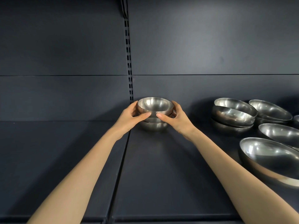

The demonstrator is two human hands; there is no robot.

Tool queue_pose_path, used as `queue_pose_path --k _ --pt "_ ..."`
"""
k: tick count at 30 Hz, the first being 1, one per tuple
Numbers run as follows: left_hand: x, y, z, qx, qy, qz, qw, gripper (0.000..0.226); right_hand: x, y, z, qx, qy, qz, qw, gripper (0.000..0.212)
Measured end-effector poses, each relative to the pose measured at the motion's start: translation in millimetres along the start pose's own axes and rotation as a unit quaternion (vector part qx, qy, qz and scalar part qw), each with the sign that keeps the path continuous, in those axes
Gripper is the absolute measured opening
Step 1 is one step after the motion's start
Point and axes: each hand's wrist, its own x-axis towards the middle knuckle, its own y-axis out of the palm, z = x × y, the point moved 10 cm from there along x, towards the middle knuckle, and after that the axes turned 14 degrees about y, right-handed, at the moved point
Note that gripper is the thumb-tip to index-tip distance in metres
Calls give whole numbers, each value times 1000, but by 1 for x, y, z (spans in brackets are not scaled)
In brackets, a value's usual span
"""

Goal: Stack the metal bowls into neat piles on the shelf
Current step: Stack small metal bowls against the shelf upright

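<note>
The left grip point(129, 117) and right grip point(176, 120) curl round the top bowl point(154, 105). A crooked push could tip the pile point(153, 126).

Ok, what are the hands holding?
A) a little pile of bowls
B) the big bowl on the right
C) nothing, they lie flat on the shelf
A: the left hand and right hand grip the pile from both sides, thumbs in front.

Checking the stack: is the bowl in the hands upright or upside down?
Upright: the top bowl shows its hollow inside, mouth up.
</note>
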Motion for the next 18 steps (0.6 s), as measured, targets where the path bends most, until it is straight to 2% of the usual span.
queue_pose_path --k 6,11,18 --pt "1 -3 -1 11 13 -9 1000 42 2 -2 -2 0 -8 -10 1000 70" --pt "1 -5 -2 17 19 -21 999 40 2 -5 1 -8 -16 -24 1000 68" --pt "-1 -2 0 34 11 20 999 59 2 4 0 -35 -19 30 999 71"
